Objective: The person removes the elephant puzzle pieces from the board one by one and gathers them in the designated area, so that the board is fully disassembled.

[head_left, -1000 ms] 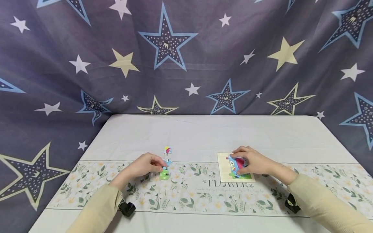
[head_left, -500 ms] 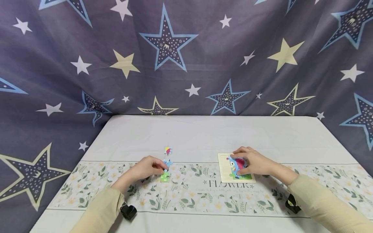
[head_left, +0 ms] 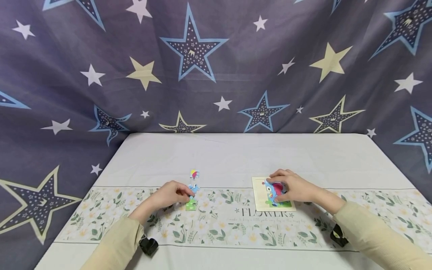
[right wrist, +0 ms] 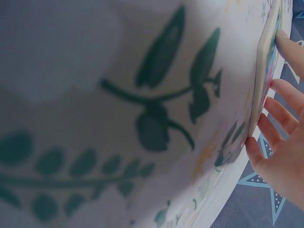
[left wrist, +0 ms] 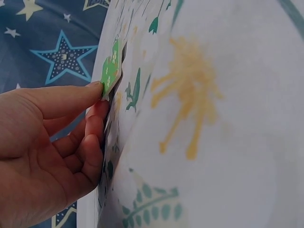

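In the head view my left hand [head_left: 172, 195] pinches a green jigsaw piece [head_left: 190, 204] at its left edge. The left wrist view shows the thumb on the printed face of this green piece [left wrist: 112, 69], with fingers curled beneath. Just beyond it lies a blue jigsaw piece [head_left: 194, 188], and farther back a piece with a red and yellow print [head_left: 194, 174]. My right hand [head_left: 293, 187] rests spread on a wooden puzzle board [head_left: 258, 195], its fingertips touching the face and edge. Part of the blue, red and green picture [head_left: 270, 190] in the board is hidden under that hand.
A white table [head_left: 236, 157] carries a floral cloth strip [head_left: 216, 232] with printed lettering. Behind it hangs a dark curtain [head_left: 233, 82] with stars. A black wrist-camera mount [head_left: 148, 246] hangs below the left cuff.
My left hand has shifted slightly right and nearer to me with the green jigsaw piece, whose outline appears turned. My right hand stays on the puzzle board.
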{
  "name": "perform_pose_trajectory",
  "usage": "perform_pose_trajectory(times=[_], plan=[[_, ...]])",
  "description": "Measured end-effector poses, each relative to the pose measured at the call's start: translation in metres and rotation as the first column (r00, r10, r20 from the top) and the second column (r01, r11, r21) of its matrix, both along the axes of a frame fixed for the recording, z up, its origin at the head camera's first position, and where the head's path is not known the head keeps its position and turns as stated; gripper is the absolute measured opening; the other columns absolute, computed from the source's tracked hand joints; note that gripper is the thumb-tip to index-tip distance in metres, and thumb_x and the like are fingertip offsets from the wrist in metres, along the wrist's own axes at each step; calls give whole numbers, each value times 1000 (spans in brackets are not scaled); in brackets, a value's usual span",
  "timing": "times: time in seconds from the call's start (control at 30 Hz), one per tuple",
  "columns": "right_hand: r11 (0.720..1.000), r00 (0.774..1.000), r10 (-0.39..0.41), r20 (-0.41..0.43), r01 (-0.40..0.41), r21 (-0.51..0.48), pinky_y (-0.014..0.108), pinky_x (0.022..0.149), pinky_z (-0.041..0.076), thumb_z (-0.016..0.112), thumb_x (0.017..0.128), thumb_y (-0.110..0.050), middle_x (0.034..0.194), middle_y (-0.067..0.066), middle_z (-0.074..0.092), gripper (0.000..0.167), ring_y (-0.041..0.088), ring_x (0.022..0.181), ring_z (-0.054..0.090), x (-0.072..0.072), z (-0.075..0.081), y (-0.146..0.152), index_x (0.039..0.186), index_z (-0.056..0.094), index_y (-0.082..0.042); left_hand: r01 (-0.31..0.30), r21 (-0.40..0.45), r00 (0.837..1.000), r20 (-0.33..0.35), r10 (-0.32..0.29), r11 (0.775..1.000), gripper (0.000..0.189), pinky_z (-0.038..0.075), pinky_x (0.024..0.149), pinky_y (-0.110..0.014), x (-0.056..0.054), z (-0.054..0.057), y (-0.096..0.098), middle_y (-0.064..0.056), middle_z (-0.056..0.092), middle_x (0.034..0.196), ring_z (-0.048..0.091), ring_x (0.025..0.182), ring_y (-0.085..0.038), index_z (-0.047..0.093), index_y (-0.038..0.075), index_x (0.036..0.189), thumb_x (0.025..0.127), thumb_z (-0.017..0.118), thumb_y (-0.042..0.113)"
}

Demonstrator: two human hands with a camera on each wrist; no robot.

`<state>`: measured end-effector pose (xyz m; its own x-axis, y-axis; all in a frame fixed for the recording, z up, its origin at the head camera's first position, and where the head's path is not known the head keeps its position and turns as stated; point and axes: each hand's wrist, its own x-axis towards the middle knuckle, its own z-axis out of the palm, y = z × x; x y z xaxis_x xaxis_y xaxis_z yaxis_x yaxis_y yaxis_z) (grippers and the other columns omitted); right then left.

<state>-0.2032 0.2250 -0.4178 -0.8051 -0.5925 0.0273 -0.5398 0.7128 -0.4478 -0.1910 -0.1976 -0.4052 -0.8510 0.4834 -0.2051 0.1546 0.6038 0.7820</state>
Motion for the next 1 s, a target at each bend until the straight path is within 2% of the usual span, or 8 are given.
perform_pose_trajectory(times=[0.43,0.63,0.8,1.0], plan=[[1000,1000,6,-3,-6,12,49,91,37,76,70,-40,124,9,51,66,29,114,44,-2,-2,0,124,56,-8,-5,-16,1000,-4,5,1000,14,46,64,-31,0,-1,0,-2,64,82,56,72,-18,70,10,96,85,61,11],[1000,1000,-2,6,2,-2,49,91,37,76,69,-39,124,9,50,67,29,115,43,0,-1,0,124,56,-7,-33,-20,999,6,33,999,12,44,64,-33,-2,0,3,-2,63,83,54,72,-19,69,11,93,86,61,15],[1000,1000,-4,10,4,-8,48,89,38,76,70,-38,125,8,50,66,29,115,43,0,0,0,125,55,-8,-55,-26,998,-26,54,998,10,41,61,-30,-6,1,9,-2,60,78,49,67,-17,68,10,92,85,62,15],[1000,1000,3,6,-3,-20,46,88,39,76,70,-39,124,8,51,66,28,114,44,-1,-1,0,125,55,-8,-34,-53,998,-58,31,998,10,41,61,-30,-14,2,21,0,60,77,49,66,-16,68,10,92,85,62,14]])
